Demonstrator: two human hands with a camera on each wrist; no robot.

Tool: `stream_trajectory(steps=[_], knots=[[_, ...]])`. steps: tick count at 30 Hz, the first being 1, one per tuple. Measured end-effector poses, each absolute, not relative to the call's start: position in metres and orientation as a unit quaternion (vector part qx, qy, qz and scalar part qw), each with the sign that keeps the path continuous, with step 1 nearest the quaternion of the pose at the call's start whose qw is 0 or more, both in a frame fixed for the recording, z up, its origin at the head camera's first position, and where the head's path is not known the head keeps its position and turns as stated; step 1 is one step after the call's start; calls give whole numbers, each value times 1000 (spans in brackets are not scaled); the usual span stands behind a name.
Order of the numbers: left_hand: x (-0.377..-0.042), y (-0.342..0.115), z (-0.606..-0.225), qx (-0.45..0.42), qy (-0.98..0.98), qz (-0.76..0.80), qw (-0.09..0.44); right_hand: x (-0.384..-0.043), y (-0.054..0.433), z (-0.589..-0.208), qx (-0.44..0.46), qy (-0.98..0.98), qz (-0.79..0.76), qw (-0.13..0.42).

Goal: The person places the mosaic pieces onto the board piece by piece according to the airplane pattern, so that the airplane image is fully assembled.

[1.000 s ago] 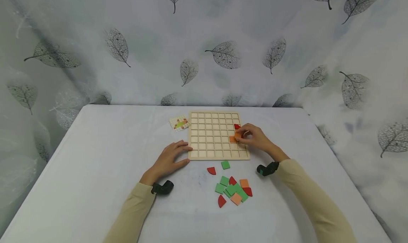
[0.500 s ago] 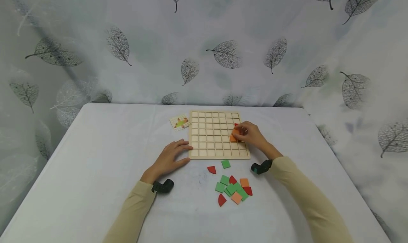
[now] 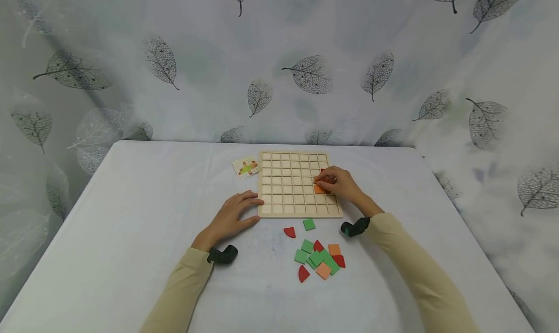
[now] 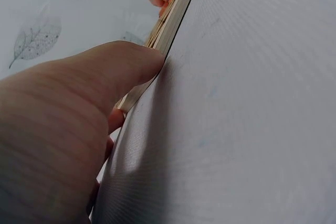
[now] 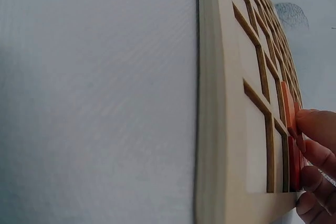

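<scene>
My right hand (image 3: 342,181) reaches over the right part of a wooden grid board (image 3: 281,189) and pinches a small orange tile (image 3: 316,179) between thumb and fingertips. Just below it, a square orange tile (image 3: 319,189) lies in a cell. In the right wrist view a red piece (image 5: 293,163) sits in the cell beside that tile, partly behind the fingers. Another red piece (image 3: 322,170) peeks out above the hand. My left hand (image 3: 231,214) rests at the board's left edge, fingers spread, its thumb (image 4: 142,62) against the wooden side; it grips nothing.
A small pattern card (image 3: 246,167) lies by the board's upper left corner. In front of the board are a loose green tile (image 3: 309,224), a red quarter-circle (image 3: 289,232) and a pile of green tiles (image 3: 316,258) with red and orange pieces. White cloth (image 3: 131,236) covers the table.
My right hand has shifted slightly left and up the board, carrying the orange tile to the cell above the placed orange square. My left hand stays where it was.
</scene>
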State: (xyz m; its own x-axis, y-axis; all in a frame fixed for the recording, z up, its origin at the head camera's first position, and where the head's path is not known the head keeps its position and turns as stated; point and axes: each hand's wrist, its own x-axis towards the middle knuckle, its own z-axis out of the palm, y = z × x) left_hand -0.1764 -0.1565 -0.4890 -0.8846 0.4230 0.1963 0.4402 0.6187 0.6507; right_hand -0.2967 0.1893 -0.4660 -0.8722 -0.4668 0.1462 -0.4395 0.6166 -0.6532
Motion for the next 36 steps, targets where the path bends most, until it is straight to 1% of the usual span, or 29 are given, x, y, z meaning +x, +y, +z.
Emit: stream_trajectory(steps=[13,28,36], knots=[[-176,-157,-488,-243,-897,-369,15,-294,192,-463,-272,892,-359,37],[-175,-155,-489,-242,-898,-367,14,-290,190,-466,-260,894,-364,16],[-176,-156,-490,-241,-900,-363,17,-285,195,-469,-287,874,-392,-20]])
